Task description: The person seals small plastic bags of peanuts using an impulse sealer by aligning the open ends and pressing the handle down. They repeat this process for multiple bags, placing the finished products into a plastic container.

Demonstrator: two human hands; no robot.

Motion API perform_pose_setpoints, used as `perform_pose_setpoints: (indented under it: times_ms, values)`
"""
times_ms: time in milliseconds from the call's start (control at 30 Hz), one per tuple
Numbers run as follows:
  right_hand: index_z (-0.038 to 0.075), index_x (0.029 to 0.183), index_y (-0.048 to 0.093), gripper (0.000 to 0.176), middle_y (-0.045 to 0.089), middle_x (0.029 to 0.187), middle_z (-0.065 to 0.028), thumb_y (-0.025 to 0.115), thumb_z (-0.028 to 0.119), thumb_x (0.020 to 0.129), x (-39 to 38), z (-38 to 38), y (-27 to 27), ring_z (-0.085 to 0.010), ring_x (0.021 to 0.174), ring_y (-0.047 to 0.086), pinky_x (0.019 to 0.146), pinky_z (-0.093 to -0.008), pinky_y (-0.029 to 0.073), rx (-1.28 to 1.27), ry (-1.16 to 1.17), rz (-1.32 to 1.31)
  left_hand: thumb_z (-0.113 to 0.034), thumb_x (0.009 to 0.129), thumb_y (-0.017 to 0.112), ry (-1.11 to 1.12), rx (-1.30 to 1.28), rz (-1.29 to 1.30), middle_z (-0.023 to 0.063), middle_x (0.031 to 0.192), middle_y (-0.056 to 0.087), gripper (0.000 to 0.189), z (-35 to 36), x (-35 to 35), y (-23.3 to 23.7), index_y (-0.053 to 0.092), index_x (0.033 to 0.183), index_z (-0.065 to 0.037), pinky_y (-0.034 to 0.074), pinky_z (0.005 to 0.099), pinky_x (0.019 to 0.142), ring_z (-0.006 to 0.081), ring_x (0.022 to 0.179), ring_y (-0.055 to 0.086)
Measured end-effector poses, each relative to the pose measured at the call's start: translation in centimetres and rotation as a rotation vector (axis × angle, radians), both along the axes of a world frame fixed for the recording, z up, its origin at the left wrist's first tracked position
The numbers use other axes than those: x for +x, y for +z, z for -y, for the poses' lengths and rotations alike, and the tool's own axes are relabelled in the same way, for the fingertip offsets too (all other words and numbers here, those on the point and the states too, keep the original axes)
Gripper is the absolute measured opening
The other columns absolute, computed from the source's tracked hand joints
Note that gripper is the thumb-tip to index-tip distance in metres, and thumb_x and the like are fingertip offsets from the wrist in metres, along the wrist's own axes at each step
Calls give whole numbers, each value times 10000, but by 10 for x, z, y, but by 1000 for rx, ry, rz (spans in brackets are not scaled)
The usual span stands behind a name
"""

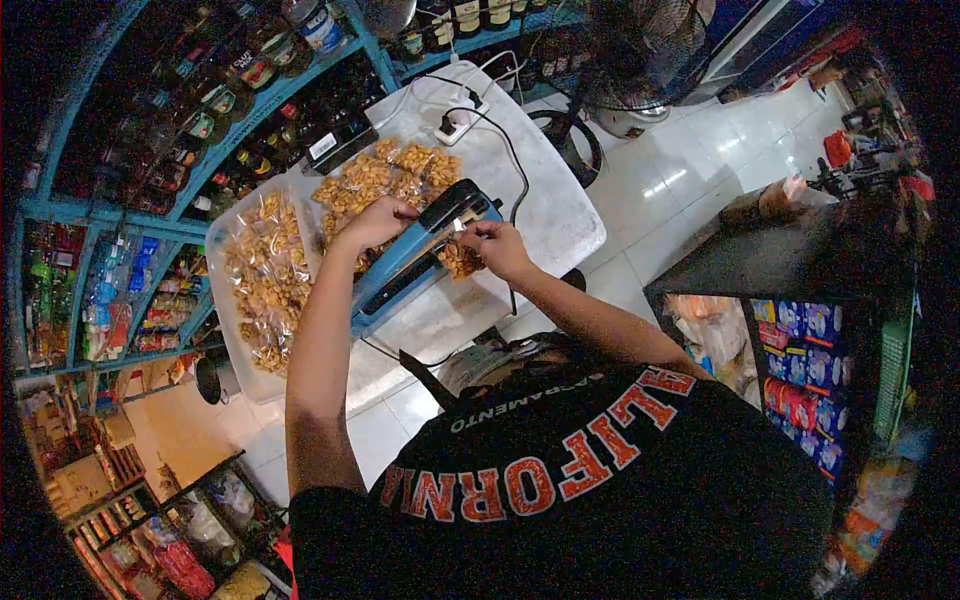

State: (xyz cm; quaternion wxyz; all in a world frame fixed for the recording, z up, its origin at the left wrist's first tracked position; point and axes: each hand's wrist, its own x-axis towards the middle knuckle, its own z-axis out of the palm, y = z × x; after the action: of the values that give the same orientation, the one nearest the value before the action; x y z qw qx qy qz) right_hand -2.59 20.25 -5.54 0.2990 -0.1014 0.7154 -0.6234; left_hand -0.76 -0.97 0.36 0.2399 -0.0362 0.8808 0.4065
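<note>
A blue and black impulse sealer (395,275) lies slantwise on the white table, between my two hands. My right hand (497,247) pinches the top of a small clear bag of brown snacks (459,262), which hangs against the sealer's near right side. At the sealer's other side is my left hand (378,222), its fingers bent together near the black upper arm; what they hold, if anything, is hidden. Several filled snack bags (385,178) lie just beyond my left hand. More bags fill a clear plastic tub (222,262) to the left.
On the white table (560,215), a white power strip (457,124) and black cords lie at the far side. Blue shelves (200,228) with bottles stand left and behind. A standing fan (650,50) is beyond the table, and a dark counter (740,245) is at right.
</note>
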Motion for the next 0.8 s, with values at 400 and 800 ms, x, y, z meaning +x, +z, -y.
perform_pose_setpoints:
  times_ms: [400,800]
  values:
    - [39,826,612,169,609,748,-68,596,184,740,-18,-33,36,-155,647,568,577,-258,438,44,-64,-426,-106,684,578,190,41,66,88,777,625,231,-6,12,-6,611,888,-3,438,276,657,152,690,568]
    - [116,1056,538,382,560,1004,-120,447,384,800,-39,52,105,-304,928,516,758,-395,426,484,230,-864,-172,654,589,327,63,-104,93,750,623,258,-4,19,-35,630,865,-28,431,290,622,176,655,570]
